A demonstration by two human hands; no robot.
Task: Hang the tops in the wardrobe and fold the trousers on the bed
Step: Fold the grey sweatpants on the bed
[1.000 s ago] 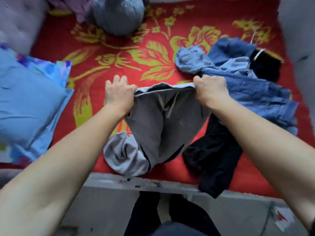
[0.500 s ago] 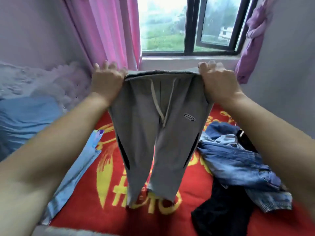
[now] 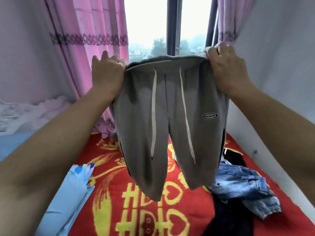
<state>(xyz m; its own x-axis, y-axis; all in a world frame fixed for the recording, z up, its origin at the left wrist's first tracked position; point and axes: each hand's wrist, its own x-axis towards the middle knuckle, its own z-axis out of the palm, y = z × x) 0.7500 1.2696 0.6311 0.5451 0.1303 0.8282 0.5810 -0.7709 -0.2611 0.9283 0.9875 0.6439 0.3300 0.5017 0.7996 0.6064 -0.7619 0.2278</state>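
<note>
Grey trousers (image 3: 170,125) held up in the air in front of us, front side toward us, btwn us and the window (image 3: 146,31). Left hand (image 3: 107,72) grips the left end of the waistband, right hand (image 3: 226,65) the right end. Fingers of both curl over the band's edge, fabric pinched; neither hand spread.

Key relation: trousers hang straight down from the hands; long axis vertical, waistband on top and stretched approx. level, both legs below; two pale drawstrings (image 3: 154,108) dangle down the front. Hems look to hang clear of the bed (image 3: 109,210), tho we can't be sure. Hands sit at opposite ends of the band, right a touch higher; neither clearly nearer the cloth's middle. We judge the fold wants the two ends brought together, leg onto leg, then the length laid down on the bed below; bare blanket lies under and left of the legs.

On the bed, right side: jeans (image 3: 242,184) in a rumpled heap; a dark garment (image 3: 226,217) partly under them, top or trousers we can't tell; neither folded. Blue pillow (image 3: 68,193) at the left edge.

Containers: none in view; wardrobe not in frame, so nothing to report on its contents.
</note>
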